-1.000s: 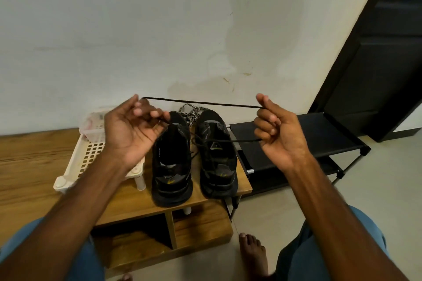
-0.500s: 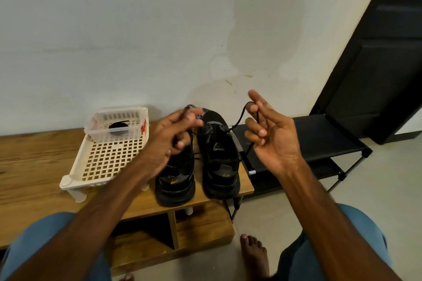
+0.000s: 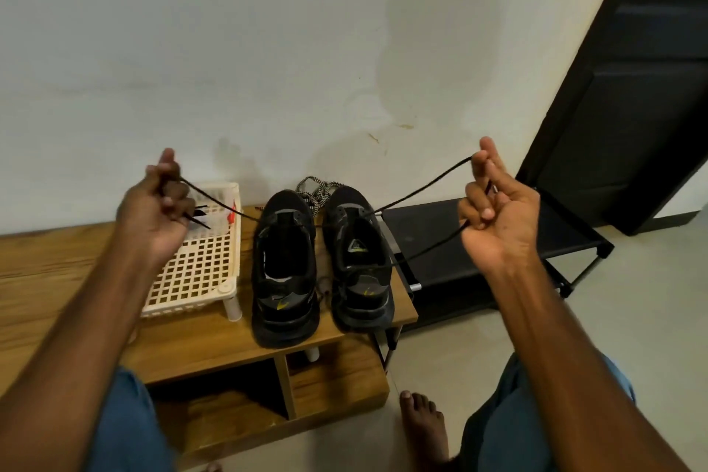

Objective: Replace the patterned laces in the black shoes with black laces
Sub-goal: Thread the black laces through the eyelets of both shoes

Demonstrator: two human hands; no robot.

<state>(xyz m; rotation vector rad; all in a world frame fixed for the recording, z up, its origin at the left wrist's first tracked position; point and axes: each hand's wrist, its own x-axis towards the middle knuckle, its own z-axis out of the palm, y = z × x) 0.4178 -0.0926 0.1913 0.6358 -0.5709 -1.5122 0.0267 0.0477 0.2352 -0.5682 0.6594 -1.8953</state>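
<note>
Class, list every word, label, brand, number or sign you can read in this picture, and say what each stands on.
No text here can be read.
Triangular emblem on the insole of the right black shoe: too small and blurred to read.
Yellow mark on the heel of the left black shoe: a shape, no letters legible.
Red tag on the white basket: blurred, unreadable.

We count two black shoes (image 3: 285, 280) (image 3: 360, 272), one black lace (image 3: 421, 185), one tangle of patterned laces (image 3: 316, 190), one white basket (image 3: 199, 272), one wooden bench (image 3: 214, 333), one black shoe rack (image 3: 421, 222), two hands (image 3: 157, 207) (image 3: 498, 215), one bare foot (image 3: 423, 429).
</note>
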